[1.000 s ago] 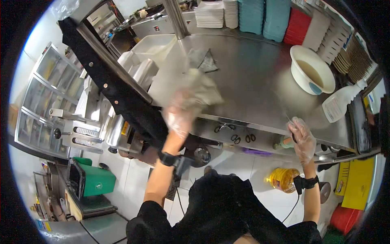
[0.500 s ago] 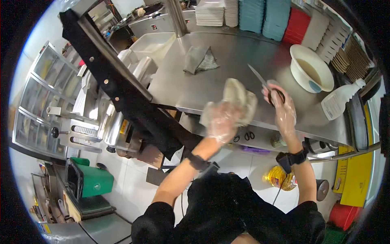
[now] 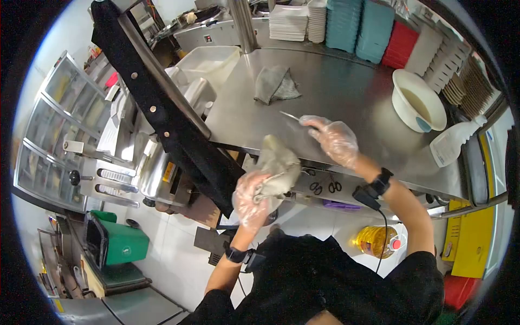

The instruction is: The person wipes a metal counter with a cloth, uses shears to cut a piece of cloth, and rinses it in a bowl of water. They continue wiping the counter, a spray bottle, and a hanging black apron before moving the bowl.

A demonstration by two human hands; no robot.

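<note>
My left hand (image 3: 252, 197), in a clear plastic glove, grips a crumpled pale cloth (image 3: 279, 168) in front of the steel table's near edge. Part of the cloth hangs past the edge. My right hand (image 3: 337, 142), gloved as well, is closed over a pair of scissors (image 3: 290, 115) above the tabletop. The blades point left, while the handles are hidden by the hand. Farther back, a folded grey cloth (image 3: 277, 86) lies on the steel table (image 3: 346, 92).
A white basin (image 3: 401, 103) of cloudy liquid and a white spray bottle (image 3: 452, 146) stand at the right. Stacked trays (image 3: 374, 32) line the back. Below are more scissors (image 3: 316, 188) on a shelf and an oil jug (image 3: 374, 241) on the floor.
My left hand has moved left and closer to my body with the pale cloth. My right hand has carried the scissors left, and their blades now point more to the left.
</note>
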